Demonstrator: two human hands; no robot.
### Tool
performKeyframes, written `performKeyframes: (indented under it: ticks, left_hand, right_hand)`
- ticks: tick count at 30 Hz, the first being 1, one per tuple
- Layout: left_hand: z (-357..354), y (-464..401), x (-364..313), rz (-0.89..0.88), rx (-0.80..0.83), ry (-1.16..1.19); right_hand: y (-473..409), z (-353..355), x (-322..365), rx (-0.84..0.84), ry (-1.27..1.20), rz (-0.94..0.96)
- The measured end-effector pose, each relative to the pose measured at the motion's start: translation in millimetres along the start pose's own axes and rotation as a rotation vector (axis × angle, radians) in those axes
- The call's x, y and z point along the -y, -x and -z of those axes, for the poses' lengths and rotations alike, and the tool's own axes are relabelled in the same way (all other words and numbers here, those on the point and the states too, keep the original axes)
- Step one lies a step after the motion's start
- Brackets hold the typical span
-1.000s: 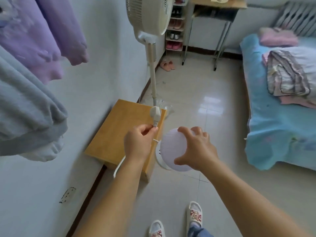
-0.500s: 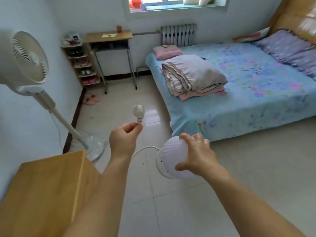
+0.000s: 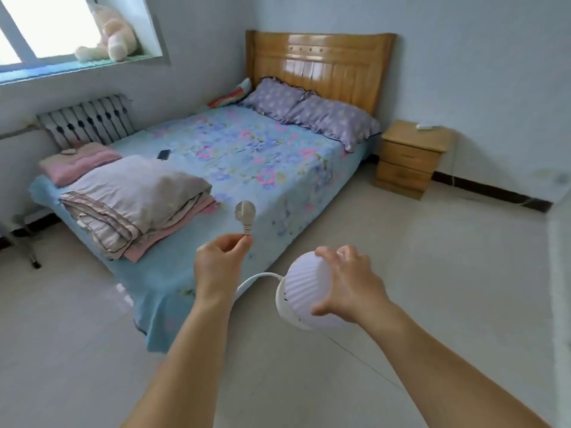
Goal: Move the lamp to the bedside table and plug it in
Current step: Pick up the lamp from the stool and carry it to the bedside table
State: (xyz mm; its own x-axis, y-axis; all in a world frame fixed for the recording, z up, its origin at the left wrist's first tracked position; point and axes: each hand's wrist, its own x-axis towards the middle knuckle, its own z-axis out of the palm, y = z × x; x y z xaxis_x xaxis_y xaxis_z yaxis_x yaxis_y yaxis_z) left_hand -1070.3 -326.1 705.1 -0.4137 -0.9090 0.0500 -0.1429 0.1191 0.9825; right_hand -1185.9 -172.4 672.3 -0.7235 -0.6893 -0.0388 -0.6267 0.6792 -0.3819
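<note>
A small white lamp (image 3: 304, 291) with a ribbed round shade hangs in the air over the floor, gripped from the right by my right hand (image 3: 350, 284). Its white cord (image 3: 253, 281) loops left to my left hand (image 3: 217, 262), which pinches the cord just below the white plug (image 3: 245, 213), held upright. The wooden bedside table (image 3: 412, 157) with two drawers stands far off at the right of the bed's headboard, against the wall, with a small white object on top.
A bed (image 3: 234, 156) with a blue floral sheet, purple pillows and folded quilts (image 3: 129, 199) fills the middle. A radiator (image 3: 86, 120) and window sit at left. Pale tiled floor (image 3: 432, 242) stretches between me and the bedside table.
The view has swung right, from the wooden cabinet and fan past the bed's foot to the headboard and bedside table. Both hands still hold lamp and plug the same way.
</note>
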Motion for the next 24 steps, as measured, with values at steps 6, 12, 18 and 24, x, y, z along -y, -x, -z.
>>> performKeyframes:
  ticks: [6,12,18,24]
  left_hand:
    - [-147.7,-47.0,-15.6,-0.061,0.252,-0.029]
    - [-267.5,-114.2,-31.3,-0.125,0.444,-0.034]
    - [-372.1,-178.2,-52.1,-0.130,0.592,-0.007]
    - [-463.3,-223.8,-61.5,-0.110,0.662,-0.022]
  right_hand:
    - [-48.7,35.9,-99.9,-0.095,-0.003,-0.256]
    - [-125.1,67.9,-171.3,-0.127,0.042,-0.447]
    - [-209.6,103.8,-230.7,-0.151,0.026,-0.556]
    - [-283.7,133.3,-289.8,-0.169,-0.011,-0.613]
